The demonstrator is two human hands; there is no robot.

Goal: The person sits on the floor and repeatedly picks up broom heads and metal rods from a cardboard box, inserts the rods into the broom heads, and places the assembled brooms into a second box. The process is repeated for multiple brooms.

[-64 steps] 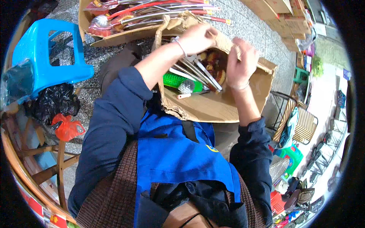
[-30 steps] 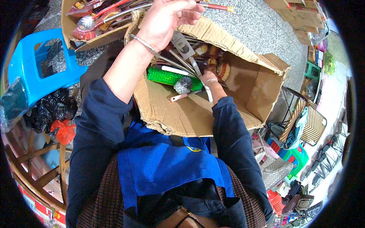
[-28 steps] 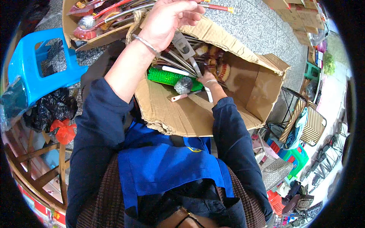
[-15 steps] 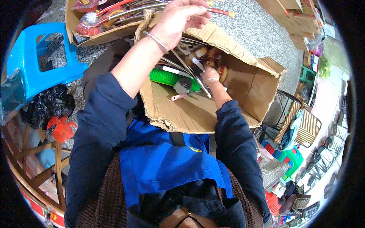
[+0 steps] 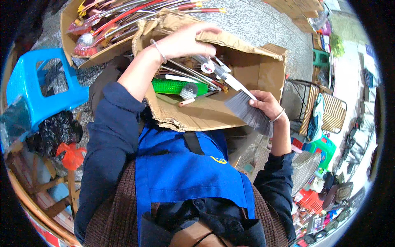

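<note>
My right hand [image 5: 266, 103] grips a long hand brush [image 5: 249, 108] with dark grey bristles at the far end of its white bristle block. The brush slants over the right part of a torn cardboard box [image 5: 218, 117], its clear-wrapped handle end pointing up-left toward my left hand [image 5: 183, 41]. That left hand hovers above the box's far edge, fingers apart, slightly blurred, with nothing visibly in it. Inside the box lie a bright green bristly cylinder [image 5: 170, 86], a round grey brush head [image 5: 189, 91] and several thin metal and white rods [image 5: 185, 78].
A second cardboard box [image 5: 68, 39] beyond holds several red and silver rods. At left stand a blue plastic stool [image 5: 78, 88] and a black plastic bag [image 5: 53, 133]. Rightward are a folding chair [image 5: 333, 113] and a green stool [image 5: 325, 152]; stacked cartons [image 5: 294, 6] stand far right.
My right hand has come out of the box, moving right with the brush in its grip. The left hand has shifted down and slightly left. The view has moved a little.
</note>
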